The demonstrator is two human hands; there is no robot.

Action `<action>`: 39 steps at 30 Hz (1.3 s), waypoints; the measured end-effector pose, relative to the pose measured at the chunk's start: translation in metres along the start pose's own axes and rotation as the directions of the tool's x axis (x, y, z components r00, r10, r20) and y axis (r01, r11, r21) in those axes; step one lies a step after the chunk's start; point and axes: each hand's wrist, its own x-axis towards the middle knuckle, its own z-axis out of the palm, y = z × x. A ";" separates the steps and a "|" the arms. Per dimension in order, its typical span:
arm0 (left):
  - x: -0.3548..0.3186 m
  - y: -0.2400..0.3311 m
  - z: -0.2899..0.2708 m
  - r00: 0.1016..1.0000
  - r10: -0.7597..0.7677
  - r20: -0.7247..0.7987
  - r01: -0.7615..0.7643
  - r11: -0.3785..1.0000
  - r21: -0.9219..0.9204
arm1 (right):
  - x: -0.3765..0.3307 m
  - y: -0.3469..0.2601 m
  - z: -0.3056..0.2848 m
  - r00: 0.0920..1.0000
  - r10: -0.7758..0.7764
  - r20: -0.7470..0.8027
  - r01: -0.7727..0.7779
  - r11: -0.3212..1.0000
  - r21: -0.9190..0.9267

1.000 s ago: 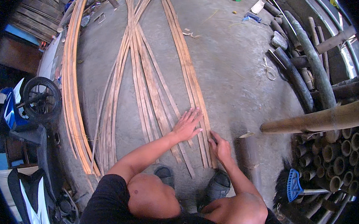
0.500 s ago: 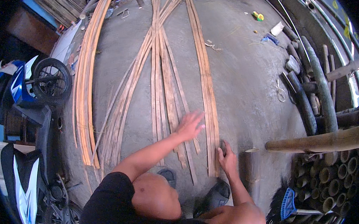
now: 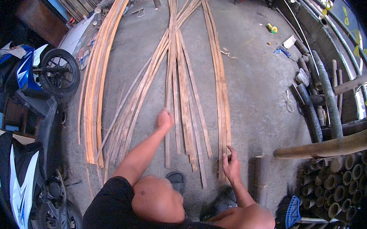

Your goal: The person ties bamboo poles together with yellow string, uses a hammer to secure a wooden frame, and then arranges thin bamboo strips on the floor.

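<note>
Hands on bamboo strips [image 3: 180, 93] — left hand [image 3: 165, 118] closed round one, right hand [image 3: 231, 164] gripping strip-end.

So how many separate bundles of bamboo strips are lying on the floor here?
3. A curved bundle lies at left, a crossing middle bundle is under the left hand, and a right bundle is at the right hand. More may lie beyond view.

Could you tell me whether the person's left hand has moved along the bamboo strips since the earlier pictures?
Yes. The left hand has left the right-hand strip bundle and the right hand, crossing to the middle strips, where it now rests closed.
</note>
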 end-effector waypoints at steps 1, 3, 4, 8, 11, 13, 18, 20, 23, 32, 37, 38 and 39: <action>0.007 -0.002 -0.003 0.996 -0.025 -0.087 0.020 0.998 -0.056 | -0.001 -0.004 0.003 1.000 -0.026 -0.002 0.026 1.000 0.011; 0.016 -0.006 -0.007 0.977 -0.012 -0.212 -0.034 0.977 -0.212 | -0.004 -0.012 0.009 0.998 -0.048 0.047 0.047 0.999 0.024; 0.012 0.012 -0.011 0.971 0.047 -0.233 -0.119 0.944 -0.306 | -0.007 -0.008 0.012 0.998 -0.037 0.054 0.036 0.999 0.028; -0.025 0.083 -0.031 0.936 0.129 -0.326 -0.301 0.775 -0.556 | -0.019 -0.023 0.026 0.974 -0.105 0.202 0.072 0.984 0.163; -0.051 0.115 -0.018 0.962 0.160 -0.223 -0.274 0.524 -0.806 | -0.027 -0.056 0.027 0.918 -0.177 0.355 0.092 0.966 0.243; -0.077 0.160 -0.009 0.995 0.093 0.038 0.008 0.308 -0.951 | -0.028 -0.059 0.031 0.903 -0.251 0.348 0.159 0.949 0.272; -0.097 0.199 0.027 0.953 0.300 -0.037 -0.196 0.520 -0.831 | -0.023 -0.058 0.010 0.999 -0.002 0.038 -0.004 0.988 0.153; -0.095 0.202 0.044 0.903 0.426 -0.056 -0.340 0.629 -0.699 | -0.016 -0.028 -0.003 0.986 -0.089 -0.144 0.093 0.995 0.025; -0.095 0.187 0.067 0.814 0.563 0.145 -0.396 0.719 -0.572 | -0.007 0.004 -0.024 0.985 -0.015 -0.173 0.009 0.999 -0.037; -0.129 0.159 0.093 0.416 0.671 0.614 -0.864 0.503 0.035 | -0.016 0.043 -0.024 0.988 0.127 -0.092 -0.130 0.991 -0.031; -0.129 0.150 0.099 0.432 0.711 0.555 -0.857 0.515 0.008 | -0.013 0.041 -0.034 0.970 0.232 0.067 -0.235 0.971 0.041; -0.129 0.152 0.099 0.429 0.716 0.551 -0.858 0.513 0.001 | -0.013 0.047 -0.033 0.982 0.185 0.035 -0.186 0.982 0.029; -0.129 0.154 0.098 0.426 0.721 0.547 -0.859 0.512 -0.006 | -0.014 0.055 -0.031 0.991 0.136 0.003 -0.136 0.991 0.014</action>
